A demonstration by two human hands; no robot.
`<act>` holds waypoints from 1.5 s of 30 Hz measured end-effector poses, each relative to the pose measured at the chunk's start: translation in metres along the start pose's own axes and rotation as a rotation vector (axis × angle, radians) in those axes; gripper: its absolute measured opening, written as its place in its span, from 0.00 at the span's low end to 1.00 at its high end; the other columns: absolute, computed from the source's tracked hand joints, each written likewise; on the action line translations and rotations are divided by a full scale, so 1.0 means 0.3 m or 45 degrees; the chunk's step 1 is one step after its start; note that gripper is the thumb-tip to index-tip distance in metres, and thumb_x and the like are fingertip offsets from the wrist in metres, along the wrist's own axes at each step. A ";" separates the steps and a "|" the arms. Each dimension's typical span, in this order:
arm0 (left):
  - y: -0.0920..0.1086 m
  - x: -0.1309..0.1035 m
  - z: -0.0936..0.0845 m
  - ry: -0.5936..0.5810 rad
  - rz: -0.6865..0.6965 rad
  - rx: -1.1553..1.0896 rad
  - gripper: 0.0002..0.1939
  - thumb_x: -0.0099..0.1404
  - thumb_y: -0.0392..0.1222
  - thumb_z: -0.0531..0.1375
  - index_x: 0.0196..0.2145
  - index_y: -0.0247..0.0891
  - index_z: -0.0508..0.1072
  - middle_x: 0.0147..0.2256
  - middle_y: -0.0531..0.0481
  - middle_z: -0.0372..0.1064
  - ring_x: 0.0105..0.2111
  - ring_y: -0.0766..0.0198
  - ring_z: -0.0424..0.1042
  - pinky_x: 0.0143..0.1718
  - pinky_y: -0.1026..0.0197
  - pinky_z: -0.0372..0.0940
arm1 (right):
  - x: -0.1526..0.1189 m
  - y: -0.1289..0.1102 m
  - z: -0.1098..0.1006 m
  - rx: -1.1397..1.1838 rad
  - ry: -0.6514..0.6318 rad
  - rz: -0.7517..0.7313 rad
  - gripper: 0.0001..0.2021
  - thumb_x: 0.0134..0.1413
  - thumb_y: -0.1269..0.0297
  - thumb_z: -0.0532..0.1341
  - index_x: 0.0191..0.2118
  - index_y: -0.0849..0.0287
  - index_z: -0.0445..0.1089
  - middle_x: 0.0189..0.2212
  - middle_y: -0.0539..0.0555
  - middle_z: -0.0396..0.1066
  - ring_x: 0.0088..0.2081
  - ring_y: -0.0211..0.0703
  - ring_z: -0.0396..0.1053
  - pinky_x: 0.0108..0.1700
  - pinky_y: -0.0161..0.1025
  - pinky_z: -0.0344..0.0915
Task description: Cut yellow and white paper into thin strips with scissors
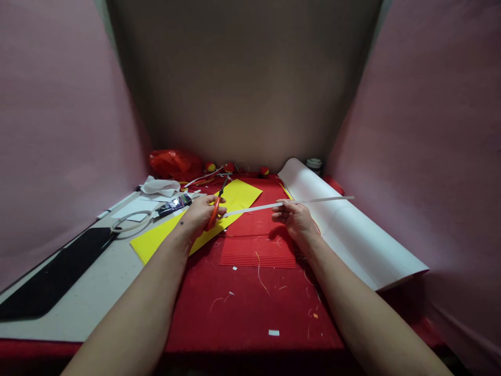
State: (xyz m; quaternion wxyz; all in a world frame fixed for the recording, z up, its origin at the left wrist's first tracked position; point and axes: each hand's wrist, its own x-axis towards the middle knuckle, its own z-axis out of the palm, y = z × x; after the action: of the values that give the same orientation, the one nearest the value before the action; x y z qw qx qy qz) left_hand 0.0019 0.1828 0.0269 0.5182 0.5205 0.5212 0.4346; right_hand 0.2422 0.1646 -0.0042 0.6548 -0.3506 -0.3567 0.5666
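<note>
My left hand [200,213] is closed around orange-handled scissors [213,214], whose dark blades point up and away from me. A long, narrow white strip [258,208] runs from beside the fingers of this hand to my right hand [294,215]. My right hand pinches the strip between thumb and fingers, and its free end reaches out to the right. Whether the left fingers also grip the strip is hard to see. Below the hands lie a yellow sheet [164,243] and a red corrugated sheet [256,253].
A white paper roll [352,240] lies at right. On the left, a grey board [90,308] carries a black flat piece [58,274], a tape ring [133,223] and a dark packet [173,206]. A red plastic bag [174,164] sits behind. Scraps and threads dot the red cloth [235,329].
</note>
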 end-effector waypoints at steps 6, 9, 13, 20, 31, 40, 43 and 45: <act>-0.012 0.015 -0.039 -0.080 -0.103 -0.006 0.26 0.41 0.36 0.66 0.41 0.34 0.68 0.14 0.55 0.61 0.09 0.75 0.51 0.11 0.69 0.46 | 0.009 -0.018 -0.012 0.021 0.048 0.001 0.05 0.45 0.71 0.56 0.29 0.64 0.69 0.18 0.54 0.72 0.19 0.41 0.69 0.24 0.38 0.67; -0.009 0.013 -0.045 -0.121 -0.116 -0.016 0.25 0.41 0.37 0.67 0.40 0.34 0.69 0.16 0.51 0.64 0.10 0.74 0.53 0.11 0.69 0.45 | 0.015 -0.025 -0.021 0.036 0.073 -0.010 0.06 0.46 0.72 0.55 0.29 0.64 0.69 0.18 0.53 0.71 0.19 0.40 0.69 0.25 0.39 0.67; -0.001 0.005 -0.037 -0.178 -0.076 -0.105 0.27 0.41 0.35 0.67 0.42 0.36 0.68 0.21 0.49 0.68 0.11 0.76 0.53 0.11 0.70 0.46 | 0.019 -0.026 -0.031 0.051 0.085 -0.024 0.06 0.47 0.71 0.55 0.28 0.63 0.68 0.19 0.53 0.71 0.20 0.40 0.69 0.26 0.40 0.68; 0.000 0.004 -0.028 -0.158 0.005 -0.150 0.30 0.40 0.31 0.66 0.44 0.36 0.65 0.23 0.49 0.69 0.16 0.70 0.63 0.13 0.69 0.53 | 0.026 -0.022 -0.043 0.067 0.084 -0.023 0.06 0.47 0.71 0.54 0.29 0.63 0.68 0.19 0.53 0.72 0.20 0.41 0.69 0.27 0.40 0.67; 0.014 0.010 -0.035 -0.106 0.280 -0.282 0.27 0.40 0.31 0.65 0.41 0.35 0.65 0.25 0.52 0.69 0.19 0.72 0.66 0.20 0.69 0.59 | 0.022 -0.028 -0.041 0.142 0.054 0.044 0.06 0.47 0.70 0.55 0.31 0.61 0.67 0.20 0.53 0.72 0.21 0.40 0.69 0.28 0.39 0.65; 0.009 0.001 -0.025 -0.157 0.443 -0.404 0.26 0.44 0.32 0.64 0.42 0.35 0.63 0.25 0.51 0.69 0.21 0.69 0.67 0.18 0.68 0.58 | 0.017 -0.027 -0.043 0.180 0.091 0.079 0.06 0.47 0.71 0.54 0.31 0.61 0.67 0.18 0.53 0.71 0.20 0.40 0.68 0.27 0.39 0.65; 0.011 0.003 -0.023 -0.141 0.454 -0.414 0.25 0.44 0.32 0.64 0.42 0.34 0.63 0.25 0.52 0.68 0.20 0.70 0.66 0.17 0.69 0.57 | 0.016 -0.025 -0.040 0.188 0.083 0.084 0.06 0.48 0.71 0.54 0.30 0.61 0.67 0.18 0.53 0.71 0.20 0.39 0.68 0.27 0.38 0.65; 0.013 0.005 -0.022 -0.120 0.447 -0.422 0.26 0.44 0.31 0.64 0.42 0.35 0.63 0.25 0.53 0.67 0.19 0.71 0.65 0.16 0.70 0.56 | 0.015 -0.024 -0.037 0.189 0.063 0.089 0.06 0.48 0.71 0.54 0.31 0.61 0.68 0.18 0.53 0.72 0.20 0.39 0.68 0.26 0.38 0.65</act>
State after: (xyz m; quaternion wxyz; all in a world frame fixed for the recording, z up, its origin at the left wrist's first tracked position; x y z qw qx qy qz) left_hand -0.0043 0.1851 0.0313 0.5369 0.5306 0.3197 0.5727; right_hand 0.2558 0.1676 -0.0031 0.6675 -0.3274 -0.2849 0.6050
